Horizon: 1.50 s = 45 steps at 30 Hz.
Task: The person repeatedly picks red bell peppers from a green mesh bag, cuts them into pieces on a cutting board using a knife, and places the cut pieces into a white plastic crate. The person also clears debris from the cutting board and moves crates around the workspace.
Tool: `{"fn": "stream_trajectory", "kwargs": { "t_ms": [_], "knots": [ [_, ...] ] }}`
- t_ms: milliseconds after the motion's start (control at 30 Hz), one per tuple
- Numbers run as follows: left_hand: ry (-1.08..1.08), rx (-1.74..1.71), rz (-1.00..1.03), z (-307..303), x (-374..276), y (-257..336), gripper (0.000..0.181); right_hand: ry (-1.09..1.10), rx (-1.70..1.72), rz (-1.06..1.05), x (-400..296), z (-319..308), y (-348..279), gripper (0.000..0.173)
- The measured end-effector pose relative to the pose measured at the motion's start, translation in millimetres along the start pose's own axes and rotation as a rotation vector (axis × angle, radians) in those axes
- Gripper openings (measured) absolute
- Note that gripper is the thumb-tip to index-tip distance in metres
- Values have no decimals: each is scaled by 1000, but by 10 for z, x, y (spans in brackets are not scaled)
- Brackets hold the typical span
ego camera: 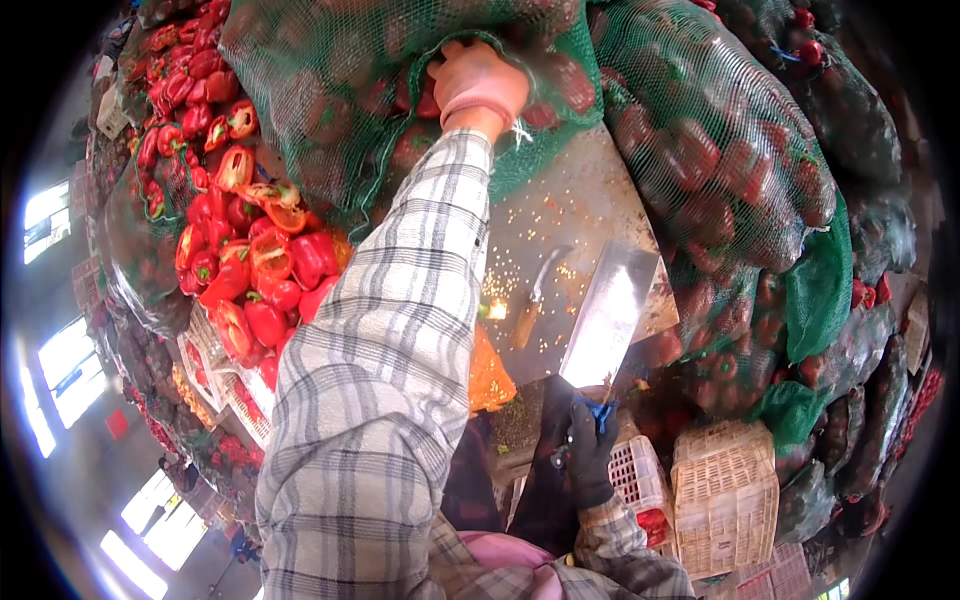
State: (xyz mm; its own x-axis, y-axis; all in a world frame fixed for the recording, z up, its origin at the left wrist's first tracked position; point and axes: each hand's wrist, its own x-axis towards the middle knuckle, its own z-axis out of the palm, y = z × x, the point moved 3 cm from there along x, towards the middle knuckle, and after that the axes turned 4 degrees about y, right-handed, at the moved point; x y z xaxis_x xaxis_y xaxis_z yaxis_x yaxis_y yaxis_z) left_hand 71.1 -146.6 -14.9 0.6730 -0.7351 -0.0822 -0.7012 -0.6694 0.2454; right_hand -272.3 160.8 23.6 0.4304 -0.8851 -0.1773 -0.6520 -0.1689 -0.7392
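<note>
My left hand (480, 82), in a pale pink-orange glove, reaches into the mouth of a green mesh bag (315, 97) full of red bell peppers. Its fingers point away from me, and their grip is hidden. The bag's corded rim loops around the glove. Low on the right, my right hand (591, 450), in a dark glove, holds a broad-bladed cleaver (609, 315) with blue cord at the handle. The blade lies over the edge of a metal work surface (529, 217) scattered with seeds. A small curved knife (531, 311) with a wooden handle rests beside the blade.
Cut and whole red peppers (262, 262) are heaped at left. Another full green mesh bag (720, 142) stands at right. Plastic crates (724, 495) sit lower right. Orange seed-covered material (489, 371) hangs by the surface's near edge. More bags surround the work area.
</note>
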Motion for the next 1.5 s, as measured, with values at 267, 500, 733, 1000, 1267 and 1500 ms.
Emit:
{"fn": "stream_trajectory", "kwargs": {
  "t_ms": [267,500,733,1000,1267,1500],
  "knots": [
    [89,-829,-374,-119,-1821,-1687,50,-88,716,705,145,155,-274,32],
    [76,-413,-385,-19,-3091,-2261,38,-340,525,615,248,640,-589,33],
    [-63,-338,-359,-67,-3160,-2344,28,-149,495,449,87,790,-794,37],
    [-55,-378,-310,-12,-3235,-2355,23,-451,126,494,208,1556,-482,28],
    [-257,-273,-467,-67,-3039,-2268,56,-341,231,289,121,1636,-277,26],
    [-198,-234,-479,-63,-2964,-2371,41,-461,206,388,295,1538,-676,29]
  ]
}}
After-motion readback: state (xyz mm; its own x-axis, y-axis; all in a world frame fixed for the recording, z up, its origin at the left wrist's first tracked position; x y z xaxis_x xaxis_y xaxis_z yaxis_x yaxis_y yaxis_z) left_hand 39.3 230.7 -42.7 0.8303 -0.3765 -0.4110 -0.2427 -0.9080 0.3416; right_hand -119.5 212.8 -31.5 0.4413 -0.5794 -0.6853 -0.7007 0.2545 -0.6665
